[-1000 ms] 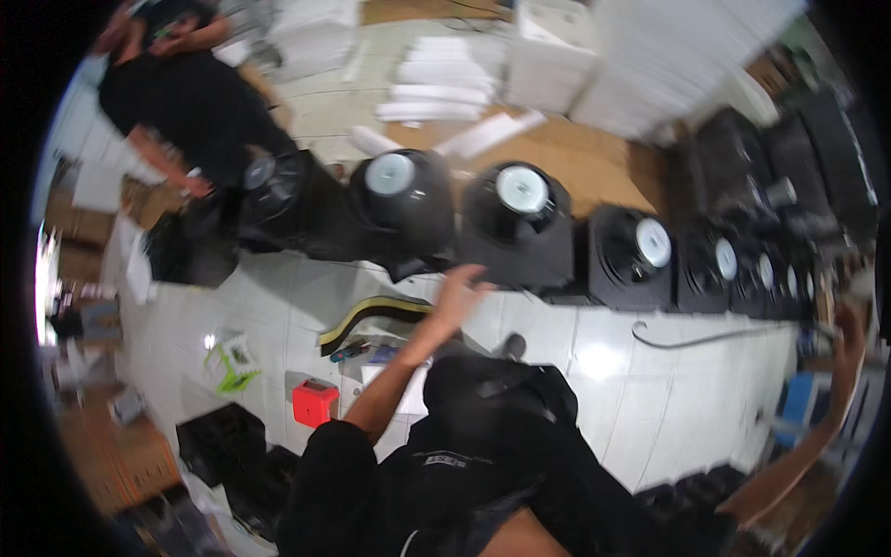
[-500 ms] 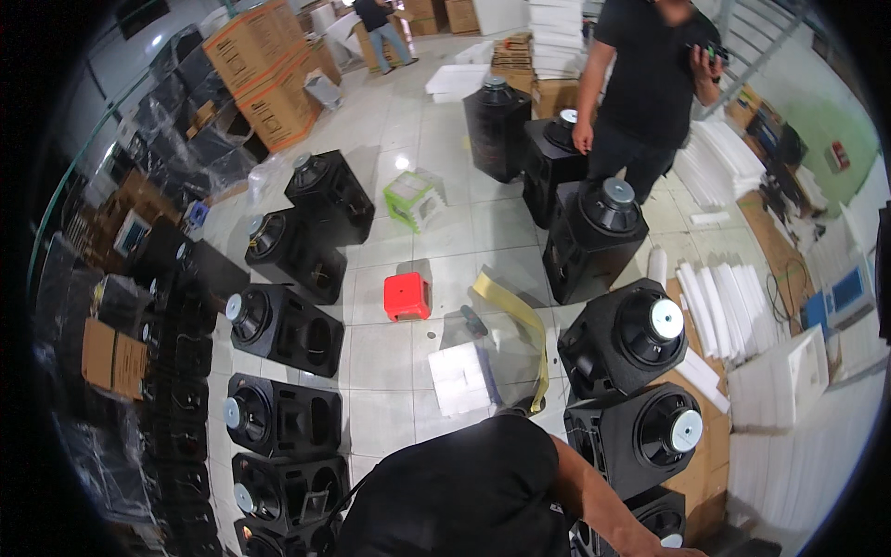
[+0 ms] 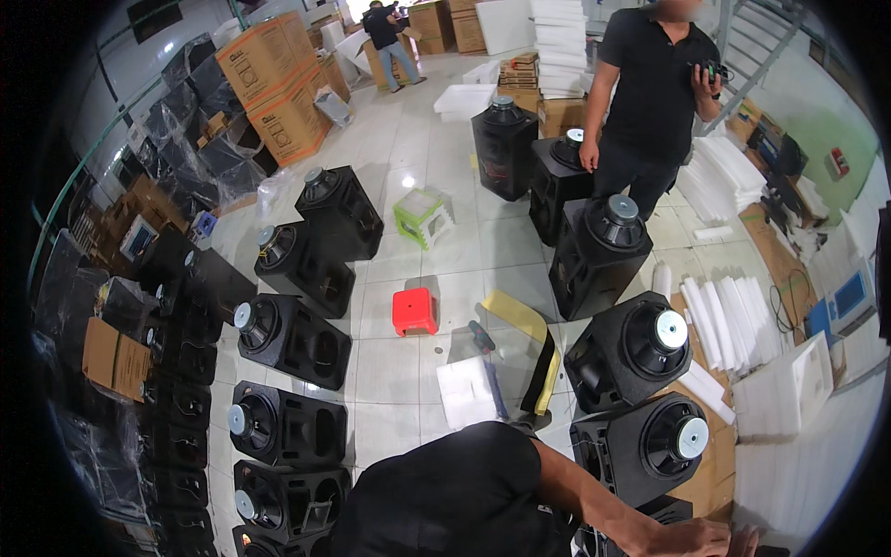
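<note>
My right arm, in a black short sleeve, reaches right across the bottom of the view. My right hand (image 3: 691,537) is at the lower right edge, its fingers curled; what it holds, if anything, I cannot make out. More fingers (image 3: 743,541) show just beyond it, and I cannot tell whose they are. Beneath my forearm lies a partly hidden black speaker cabinet (image 3: 670,510). Farther ahead along the right row stands another speaker cabinet (image 3: 601,443), with a large silver-backed speaker driver (image 3: 688,437) on it. My left hand is out of sight.
Black speaker cabinets (image 3: 316,345) line the left side. On the tiled floor between the rows are a red stool (image 3: 414,310), a green-and-white stool (image 3: 422,217), white foam (image 3: 467,392) and a yellow strip (image 3: 516,316). A person (image 3: 654,93) stands at the far right, holding a dark device.
The view has shifted, so the floor and cabinets sit lower. My right hand has come into view at the lower right, and my forearm covers the driver that showed there.
</note>
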### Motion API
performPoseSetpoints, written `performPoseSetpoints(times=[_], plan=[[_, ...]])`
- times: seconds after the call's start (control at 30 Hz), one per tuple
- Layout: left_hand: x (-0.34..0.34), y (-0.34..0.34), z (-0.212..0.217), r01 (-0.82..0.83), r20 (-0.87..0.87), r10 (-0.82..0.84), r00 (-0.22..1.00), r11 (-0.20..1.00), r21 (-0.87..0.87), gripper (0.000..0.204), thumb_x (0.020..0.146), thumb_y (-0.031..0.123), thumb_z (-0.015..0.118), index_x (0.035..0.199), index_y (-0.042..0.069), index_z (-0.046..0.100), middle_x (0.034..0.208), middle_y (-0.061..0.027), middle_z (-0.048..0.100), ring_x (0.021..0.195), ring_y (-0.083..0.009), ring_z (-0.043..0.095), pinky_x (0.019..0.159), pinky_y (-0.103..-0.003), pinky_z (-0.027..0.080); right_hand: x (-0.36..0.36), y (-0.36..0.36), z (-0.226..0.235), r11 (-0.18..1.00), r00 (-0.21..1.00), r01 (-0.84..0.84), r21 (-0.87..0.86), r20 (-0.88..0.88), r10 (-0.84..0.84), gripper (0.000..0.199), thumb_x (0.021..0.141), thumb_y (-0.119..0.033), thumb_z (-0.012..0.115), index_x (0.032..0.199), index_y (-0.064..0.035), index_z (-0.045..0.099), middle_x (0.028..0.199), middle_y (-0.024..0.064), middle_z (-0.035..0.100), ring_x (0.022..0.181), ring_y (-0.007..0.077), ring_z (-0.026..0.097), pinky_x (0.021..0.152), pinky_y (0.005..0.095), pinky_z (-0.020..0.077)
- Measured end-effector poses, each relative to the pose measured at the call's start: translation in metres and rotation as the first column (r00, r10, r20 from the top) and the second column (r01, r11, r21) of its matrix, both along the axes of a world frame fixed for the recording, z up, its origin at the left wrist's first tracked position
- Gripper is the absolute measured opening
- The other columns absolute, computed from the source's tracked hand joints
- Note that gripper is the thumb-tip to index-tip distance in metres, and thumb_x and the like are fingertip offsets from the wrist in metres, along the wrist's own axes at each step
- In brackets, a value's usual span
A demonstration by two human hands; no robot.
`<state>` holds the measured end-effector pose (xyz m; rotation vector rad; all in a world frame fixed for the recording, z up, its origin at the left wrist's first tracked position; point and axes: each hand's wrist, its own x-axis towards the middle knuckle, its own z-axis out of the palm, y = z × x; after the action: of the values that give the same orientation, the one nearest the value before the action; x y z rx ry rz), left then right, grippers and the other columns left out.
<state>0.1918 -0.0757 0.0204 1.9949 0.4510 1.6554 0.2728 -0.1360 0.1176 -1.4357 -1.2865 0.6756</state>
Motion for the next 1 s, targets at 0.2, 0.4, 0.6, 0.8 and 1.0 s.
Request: performPoseSetpoints(times=[0.2, 0.4, 0.6, 0.8, 1.0], plan=[[-0.019, -0.009, 0.009, -0.073, -0.087, 0.086, 0.992, 0.987, 0.143, 0.015, 0.077, 0.014, 0.066, 0.084, 0.005, 0.057, 0.085, -0.0117, 0.055, 0.080, -0.0317, 0.056, 0.069, -0.044, 0.049, 0.002, 0.026, -0.031, 0.946, 0.725, -0.037, 0.323, -0.643, 0.248, 0.070, 0.101, -0.044, 0.040, 0.151, 0.0046, 0.032, 0.154, 0.0206, 0.039, 0.143, 0.0419, 0.035, 0.122, 0.0514, 0.0233], [-0.063, 0.015, 0.052, 0.276, 0.151, -0.238, 0.959, 0.904, -0.326, 0.016, 0.079, -0.002, 0.074, 0.094, 0.002, 0.067, 0.092, -0.0085, 0.069, 0.082, -0.0182, 0.067, 0.073, -0.030, 0.053, 0.005, 0.010, -0.076, 0.969, 0.901, 0.207, 0.138, -0.414, -0.134, 0.058, 0.086, -0.025, 0.062, 0.135, 0.0033, 0.051, 0.133, 0.0181, 0.058, 0.122, 0.0286, 0.056, 0.105, 0.0424, 0.0423], [-0.049, 0.014, 0.083, 0.550, 0.296, -0.487, 0.821, 0.538, -0.639, 0.014, 0.087, -0.003, 0.071, 0.100, -0.004, 0.068, 0.092, -0.0070, 0.070, 0.081, -0.0104, 0.066, 0.073, -0.024, 0.054, -0.006, -0.006, -0.189, 0.941, 0.875, -0.286, -0.181, -0.450, 0.180, 0.035, 0.076, -0.013, 0.084, 0.105, 0.0006, 0.071, 0.101, 0.0051, 0.072, 0.097, 0.0155, 0.064, 0.091, 0.0335, 0.0487], [-0.045, 0.046, 0.113, 0.404, 0.244, -0.322, 0.915, 0.754, -0.518, 0.010, 0.090, -0.004, 0.064, 0.100, -0.005, 0.065, 0.095, -0.0131, 0.069, 0.082, -0.0176, 0.068, 0.077, -0.029, 0.057, 0.003, -0.014, -0.226, 0.964, 0.798, -0.236, -0.120, -0.590, 0.122, 0.015, 0.082, -0.001, 0.077, 0.094, 0.0004, 0.069, 0.093, 0.0055, 0.070, 0.089, 0.0132, 0.064, 0.081, 0.0281, 0.0526], [-0.062, 0.074, 0.130, 0.238, 0.220, -0.160, 0.962, 0.887, -0.396, 0.016, 0.090, -0.002, 0.064, 0.105, -0.008, 0.062, 0.092, -0.0108, 0.066, 0.081, -0.0174, 0.068, 0.077, -0.027, 0.055, 0.041, -0.040, -0.254, 0.947, 0.834, -0.246, -0.204, -0.542, 0.100, 0.022, 0.081, -0.013, 0.083, 0.093, 0.0007, 0.071, 0.086, -0.0004, 0.066, 0.084, 0.0074, 0.056, 0.077, 0.0277, 0.0465]])
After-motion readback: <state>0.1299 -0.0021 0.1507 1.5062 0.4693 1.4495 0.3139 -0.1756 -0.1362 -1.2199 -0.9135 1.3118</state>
